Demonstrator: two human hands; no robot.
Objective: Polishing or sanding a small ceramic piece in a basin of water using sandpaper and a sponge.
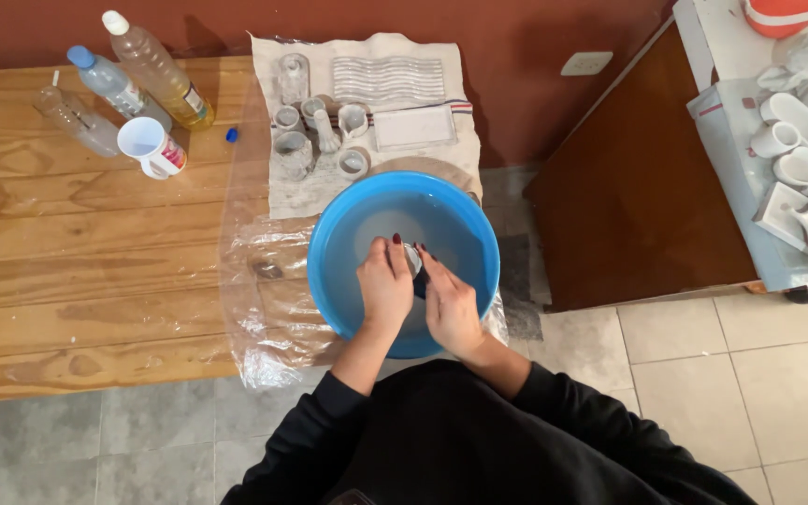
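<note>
Gripping small grey piece (pixel 411 257), both hands' fingers (pixel 395 251) closed round it, over blue basin (pixel 329 271)

Small pale object (pixel 411 257) between left hand (pixel 385 285) and right hand (pixel 449 304): mostly covered by fingers, can't tell what it is. Blue basin (pixel 329 243) near rim hidden by both hands. Orange container (pixel 783 14) cut off at top edge. White pieces (pixel 801 140) on right shelf run off frame.
</note>
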